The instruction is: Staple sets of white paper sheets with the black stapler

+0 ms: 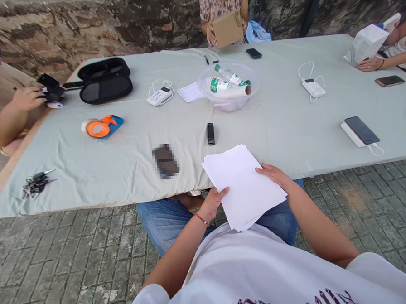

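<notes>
A stack of white paper sheets [244, 186], its edges slightly uneven, is held over my lap at the table's front edge. My left hand [214, 202] grips its left side, thumb on top and fingers underneath. On the right side my right hand [274, 173] holds the same stack, with most of its fingers hidden below the paper. Just beyond the sheets lies a small black device [210, 134]. To the left of the stack is a dark, blurred-out flat object [166, 160].
A clear bowl [228, 106] with bottles stands mid-table. Around it are power banks [161, 96], a tape dispenser [103, 127], keys [37, 184], a black case [105, 80] and a phone on a white block [360, 131]. Three people sit around; one holds a cardboard box [229, 29], another a white box [367, 42].
</notes>
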### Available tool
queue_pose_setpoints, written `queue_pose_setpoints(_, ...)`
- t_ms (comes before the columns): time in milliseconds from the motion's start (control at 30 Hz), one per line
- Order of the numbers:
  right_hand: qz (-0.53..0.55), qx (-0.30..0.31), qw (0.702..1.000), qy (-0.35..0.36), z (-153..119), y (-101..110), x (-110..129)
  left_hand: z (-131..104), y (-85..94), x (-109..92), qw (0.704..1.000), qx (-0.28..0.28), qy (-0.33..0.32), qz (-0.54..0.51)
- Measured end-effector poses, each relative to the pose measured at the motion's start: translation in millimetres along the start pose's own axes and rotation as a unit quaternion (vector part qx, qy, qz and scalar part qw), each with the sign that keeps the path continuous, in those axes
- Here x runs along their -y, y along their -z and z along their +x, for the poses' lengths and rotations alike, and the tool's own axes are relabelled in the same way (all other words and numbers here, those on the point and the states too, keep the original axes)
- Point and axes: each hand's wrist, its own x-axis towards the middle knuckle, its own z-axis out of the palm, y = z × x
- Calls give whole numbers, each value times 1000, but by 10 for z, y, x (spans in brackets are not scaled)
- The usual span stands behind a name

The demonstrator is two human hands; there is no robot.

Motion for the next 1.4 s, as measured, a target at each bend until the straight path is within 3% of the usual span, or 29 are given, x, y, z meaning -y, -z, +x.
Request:
queue_pose_setpoints(67,22,41,999,16,30,-20,109,40,3,-76,1000,-2,-30,-2)
queue_pose_setpoints(167,4,49,994,102,50,-75,361,125,-38,-344,994,-1,-110,-16)
queue_pose_setpoints(300,-45,26,965,256,28,-92,842,201,-157,-937,967,-7,-255,3)
queue_pose_setpoints(400,-64,21,941,332,-9,-85,1167,220,-255,-1396,942,4,-331,56)
queue_pose_setpoints(467,-71,13,931,359,-21,-85,1314,227,-310,-1636,930,28,-355,87)
queue_pose_setpoints(567,-107,11,928,357,-6,-86,1439,255,-360,-1847,938,69,-323,109)
queue_pose_setpoints(700,-177,47,924,335,30,-90,1529,331,-343,-1897,940,96,-288,156)
queue_pose_setpoints(833,-195,51,912,357,45,-129,1614,385,-300,-1878,903,105,-317,269)
queue_pose_setpoints(1033,-175,43,909,375,47,-181,1707,388,-320,-1905,873,38,-338,350)
queue_pose_setpoints(1200,-126,45,926,352,216,-125,1575,546,-213,-1703,906,74,-302,287)
queue_pose_setpoints(1300,-135,45,938,315,334,-50,1436,659,-151,-1543,926,29,-267,263)
queue_pose_setpoints(1400,-161,66,948,267,358,21,1276,655,-151,-1449,945,6,-287,154)
